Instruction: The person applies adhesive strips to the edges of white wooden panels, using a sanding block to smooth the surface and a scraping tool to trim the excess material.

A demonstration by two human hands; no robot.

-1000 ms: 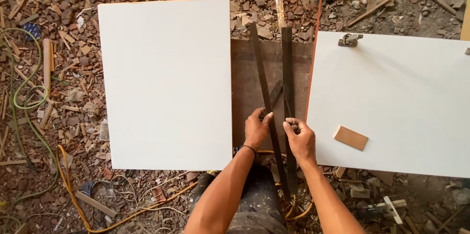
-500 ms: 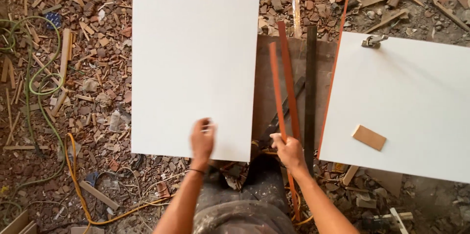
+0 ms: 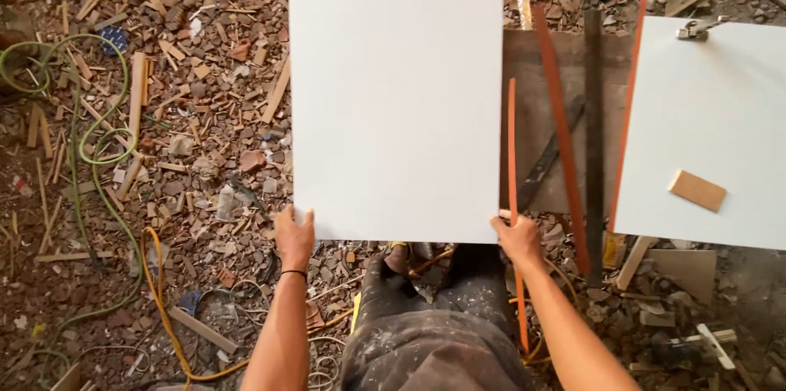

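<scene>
A large white board lies in front of me over rubble-strewn ground. My left hand grips its near left corner. My right hand grips its near right corner, and a thin orange strip runs along that edge by the fingers. Right of the board, a brown panel carries a reddish strip, a dark flat bar and a short dark bar.
A second white board lies at the right with a small wooden block and a metal clamp on it. Green hose and an orange cable wind through wood scraps and broken brick on the left.
My hands left the strips and bars on the brown panel. The left hand went to the white board's near left corner, the right to its near right corner. The view shifted left.
</scene>
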